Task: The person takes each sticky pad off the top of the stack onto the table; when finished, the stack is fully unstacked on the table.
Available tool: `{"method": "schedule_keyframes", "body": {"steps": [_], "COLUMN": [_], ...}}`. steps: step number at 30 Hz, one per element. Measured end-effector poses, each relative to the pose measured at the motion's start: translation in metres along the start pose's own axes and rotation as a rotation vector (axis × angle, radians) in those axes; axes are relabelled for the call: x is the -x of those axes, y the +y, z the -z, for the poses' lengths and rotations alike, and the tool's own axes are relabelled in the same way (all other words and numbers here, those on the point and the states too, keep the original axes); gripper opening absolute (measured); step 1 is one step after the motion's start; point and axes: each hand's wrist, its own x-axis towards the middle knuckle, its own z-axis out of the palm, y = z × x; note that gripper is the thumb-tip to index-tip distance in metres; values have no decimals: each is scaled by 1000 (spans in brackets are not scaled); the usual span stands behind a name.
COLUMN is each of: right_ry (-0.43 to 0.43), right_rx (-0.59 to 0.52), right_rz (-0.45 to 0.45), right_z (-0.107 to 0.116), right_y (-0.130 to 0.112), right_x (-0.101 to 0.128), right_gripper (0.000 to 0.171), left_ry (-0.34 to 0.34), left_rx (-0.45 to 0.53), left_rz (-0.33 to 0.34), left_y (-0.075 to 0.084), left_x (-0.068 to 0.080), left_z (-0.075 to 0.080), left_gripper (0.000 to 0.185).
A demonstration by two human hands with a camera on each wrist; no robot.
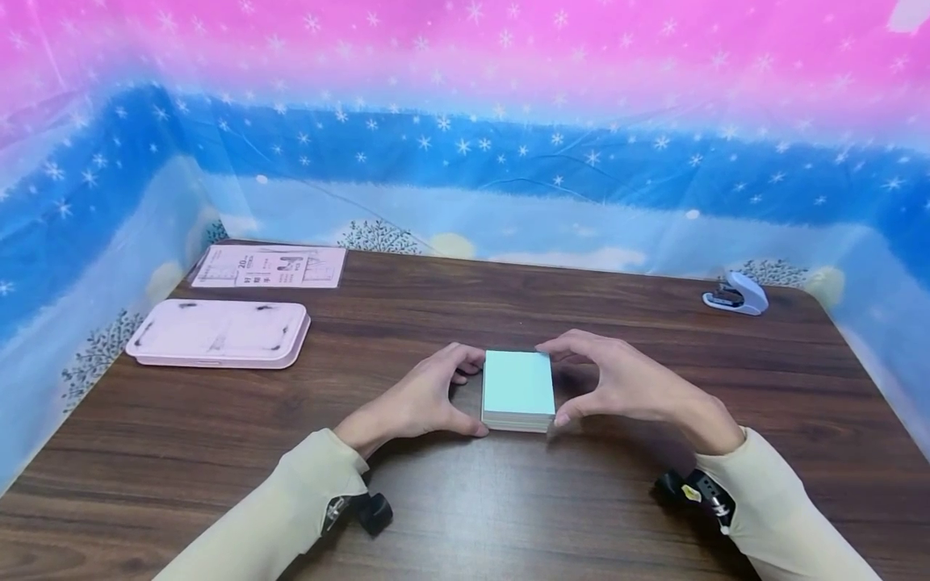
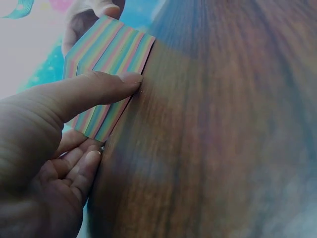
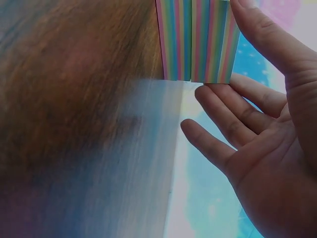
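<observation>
A square stack of sticky notes (image 1: 519, 382) lies on the table, its top sheet pale green. Its sides show pink, yellow, green and blue stripes, split by dark seams between several pads. My left hand (image 1: 429, 395) grips the stack's left side, thumb at the near corner and fingers toward the far one. In the left wrist view, the thumb (image 2: 109, 89) crosses the striped side of the stack (image 2: 111, 49). My right hand (image 1: 628, 379) holds the right side, thumb at the near corner and index finger at the far corner. Its other fingers (image 3: 213, 139) spread beyond the stack in the right wrist view.
A pale pink case (image 1: 218, 332) lies at the left of the wooden table (image 1: 407, 315). Behind it is a pink printed sheet (image 1: 269, 266). A small white-and-blue stapler (image 1: 737, 294) stands at the back right. Patterned cloth (image 1: 465, 153) surrounds the table's back and sides.
</observation>
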Motion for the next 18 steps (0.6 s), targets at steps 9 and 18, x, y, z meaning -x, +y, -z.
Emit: {"method": "schedule_keyframes", "body": {"steps": [9, 18], "right_ry": [3, -1], "right_rx": [17, -7], "right_rz": [13, 1], "right_z": [-2, -2], "right_y": [3, 0], "right_x": [0, 0], "right_gripper": [85, 88], "left_ry": [19, 19], "left_rx": [21, 21], "left_rz": [-25, -26], "left_y": [-4, -5], "left_x": [0, -1], "left_z": [-2, -1], "left_gripper": [83, 83]}}
